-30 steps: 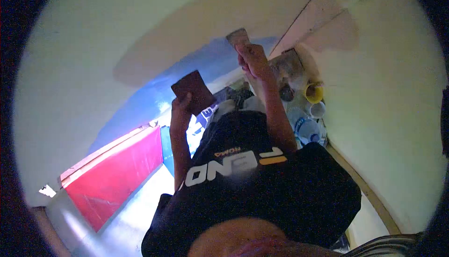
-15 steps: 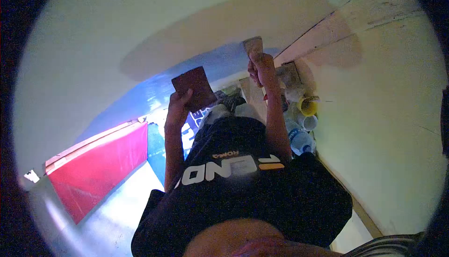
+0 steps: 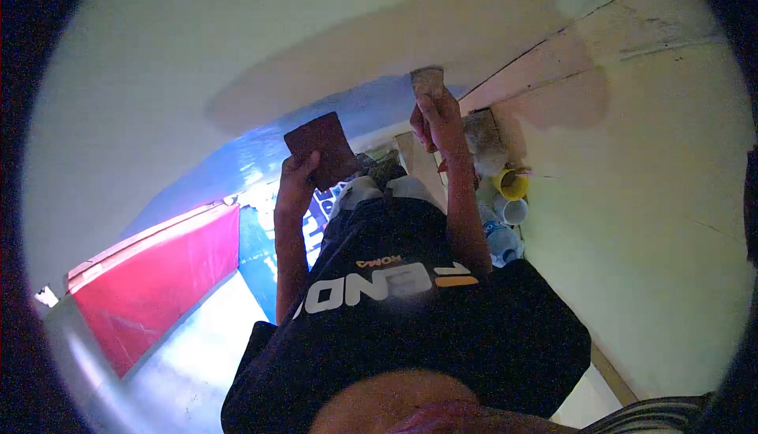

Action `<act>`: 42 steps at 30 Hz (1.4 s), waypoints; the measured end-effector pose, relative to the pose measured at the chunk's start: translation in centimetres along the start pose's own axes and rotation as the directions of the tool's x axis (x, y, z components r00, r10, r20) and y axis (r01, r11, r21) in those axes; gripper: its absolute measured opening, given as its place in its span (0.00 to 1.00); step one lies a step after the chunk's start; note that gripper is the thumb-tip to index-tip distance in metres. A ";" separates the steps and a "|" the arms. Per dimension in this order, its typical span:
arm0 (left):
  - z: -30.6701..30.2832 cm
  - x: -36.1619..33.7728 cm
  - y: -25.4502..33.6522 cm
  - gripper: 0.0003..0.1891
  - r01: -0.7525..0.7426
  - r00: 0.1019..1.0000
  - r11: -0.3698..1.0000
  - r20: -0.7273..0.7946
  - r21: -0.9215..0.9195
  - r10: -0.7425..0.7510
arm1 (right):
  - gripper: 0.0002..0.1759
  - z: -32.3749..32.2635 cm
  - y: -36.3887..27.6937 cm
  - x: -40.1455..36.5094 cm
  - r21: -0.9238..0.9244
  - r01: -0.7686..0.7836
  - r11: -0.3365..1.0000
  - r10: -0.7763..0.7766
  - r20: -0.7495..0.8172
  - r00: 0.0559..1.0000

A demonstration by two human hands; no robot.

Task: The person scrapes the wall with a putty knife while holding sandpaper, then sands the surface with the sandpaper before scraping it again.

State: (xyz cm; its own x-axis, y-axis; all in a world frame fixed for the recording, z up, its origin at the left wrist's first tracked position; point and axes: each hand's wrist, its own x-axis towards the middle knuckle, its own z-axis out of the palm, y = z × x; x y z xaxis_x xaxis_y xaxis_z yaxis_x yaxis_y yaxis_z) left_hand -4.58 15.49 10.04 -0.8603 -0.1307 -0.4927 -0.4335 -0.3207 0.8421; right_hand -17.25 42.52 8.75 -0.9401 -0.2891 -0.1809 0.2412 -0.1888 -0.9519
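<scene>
My left hand (image 3: 299,177) grips a dark reddish-brown flat rectangular sheet (image 3: 322,150) by its lower left edge, with the thumb over its face. To the right, my right hand (image 3: 436,122) is closed around the handle of a scraper (image 3: 427,82). Its wide, pale, smeared blade points up toward the wall (image 3: 316,47) and looks close to the surface. Whether the blade touches the wall I cannot tell. The two hands are apart, both in front of my dark shirt.
At the right stand a yellow container (image 3: 512,184), a white cup (image 3: 514,211) and a clear plastic bottle (image 3: 504,244). A red panel (image 3: 162,284) is at the lower left. A second wall (image 3: 632,197) meets the first at a corner on the right.
The scraper and my right hand have turned slightly and shifted a little. My left hand has moved slightly left with the brown sheet. The containers appear slightly further left.
</scene>
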 end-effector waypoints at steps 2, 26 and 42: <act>0.7 -0.4 1.0 0.19 0.010 0.999 0.999 -0.036 0.032 -0.009 | 0.23 -0.1 0.6 0.4 0.045 0.084 0.995 -0.082 -0.033 0.996; 0.9 -0.3 1.6 0.17 0.013 1.000 0.999 -0.016 -0.030 -0.013 | 0.22 0.0 0.8 0.0 -0.006 -0.151 0.989 0.150 -0.029 0.988; -0.6 -1.0 -0.7 0.17 -0.062 0.998 0.983 -0.017 -0.173 0.060 | 0.25 1.0 -0.2 0.2 -0.020 -0.088 0.996 0.089 0.013 0.996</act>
State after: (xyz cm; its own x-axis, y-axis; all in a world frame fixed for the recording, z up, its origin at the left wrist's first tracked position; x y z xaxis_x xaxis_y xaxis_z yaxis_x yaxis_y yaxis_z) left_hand -3.24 15.29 9.84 -0.8801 -0.1651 -0.4451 -0.3266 -0.4698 0.8201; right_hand -17.19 41.56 9.15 -0.9117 -0.3169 -0.2613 0.3184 -0.1433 -0.9371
